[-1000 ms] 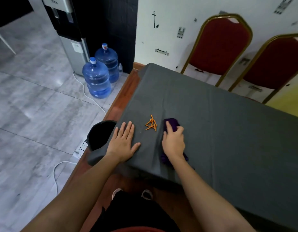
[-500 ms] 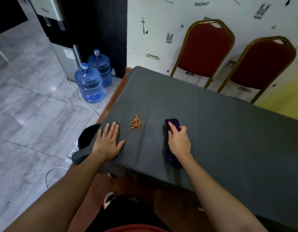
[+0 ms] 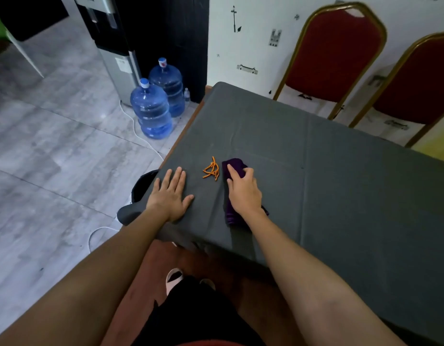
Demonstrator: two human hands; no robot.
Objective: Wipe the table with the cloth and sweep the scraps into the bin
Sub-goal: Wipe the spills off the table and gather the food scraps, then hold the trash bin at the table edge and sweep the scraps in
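A small heap of orange scraps [image 3: 211, 170] lies on the grey-covered table [image 3: 328, 176] near its left edge. Just right of the heap is a folded purple cloth [image 3: 233, 164], pressed flat under my right hand [image 3: 243, 189], whose fingers curl over its top. My left hand [image 3: 169, 196] rests flat and spread on the table's near-left corner, holding nothing. The black bin [image 3: 143, 182] stands on the floor beside that corner, mostly hidden by the hanging table cover and my left hand.
Two blue water bottles [image 3: 153, 112] and a water dispenser [image 3: 111, 46] stand on the tiled floor to the left. A white cable [image 3: 141, 138] runs along the floor by the bin. Two red chairs [image 3: 335, 53] stand behind the table.
My right hand has slid the purple cloth left, from well apart from the scraps to right beside them. My left hand has stayed flat on the corner.
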